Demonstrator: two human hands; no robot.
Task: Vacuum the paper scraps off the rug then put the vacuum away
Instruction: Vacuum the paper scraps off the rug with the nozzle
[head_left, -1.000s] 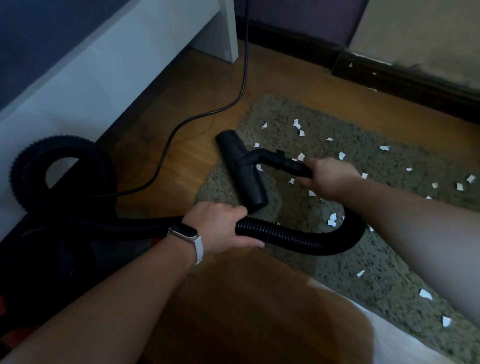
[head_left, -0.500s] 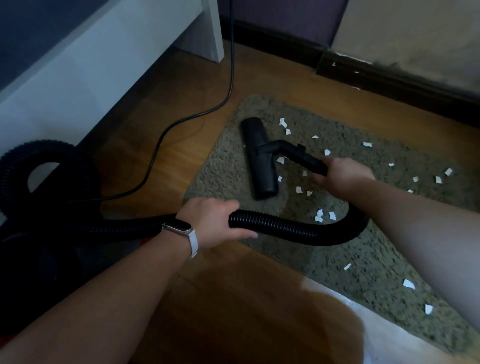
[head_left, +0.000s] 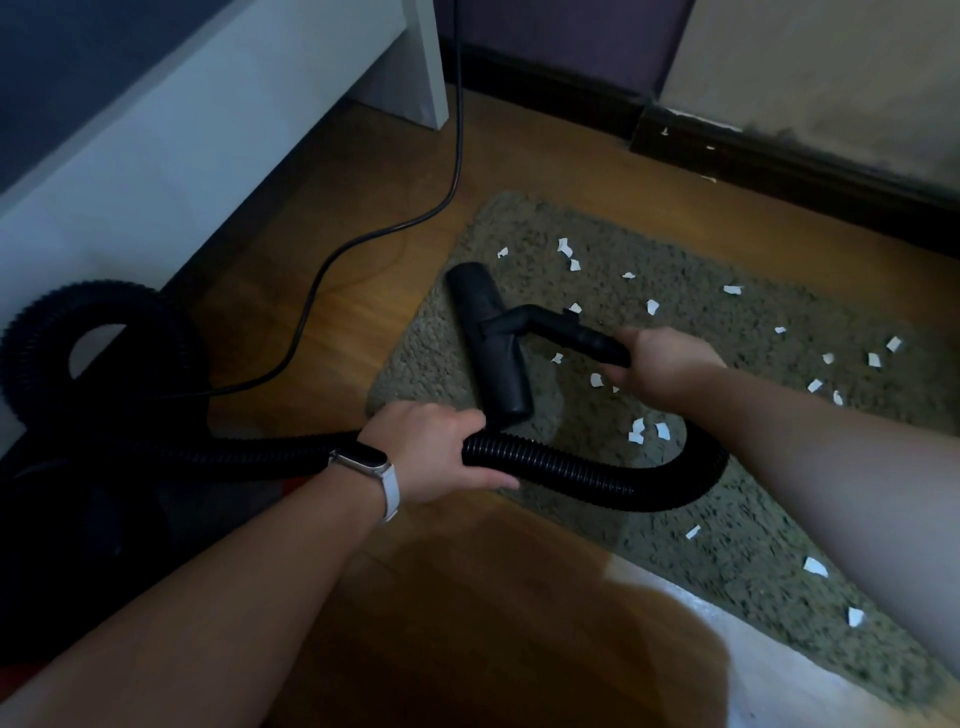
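1. The left grip (head_left: 436, 447) curls round the ribbed hose (head_left: 571, 470). The right grip (head_left: 665, 364) wraps the tube (head_left: 582, 335) — its fingers are mostly hidden.
2. The nozzle (head_left: 488, 343) lies on the rug (head_left: 701, 499), with paper scraps (head_left: 662, 430) scattered to its right.
3. The vacuum body (head_left: 104, 519) is dark and cut off at the left edge — hard to make out.

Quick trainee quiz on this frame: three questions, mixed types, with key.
1. True or false: the left hand grips the ribbed hose while the right hand grips the wand.
2. The nozzle rests on: A) bare wood floor, B) the rug, C) the white furniture.
3. Fill in: most paper scraps lie to the nozzle's ___ in the picture.
Key: 1 true; 2 B; 3 right.
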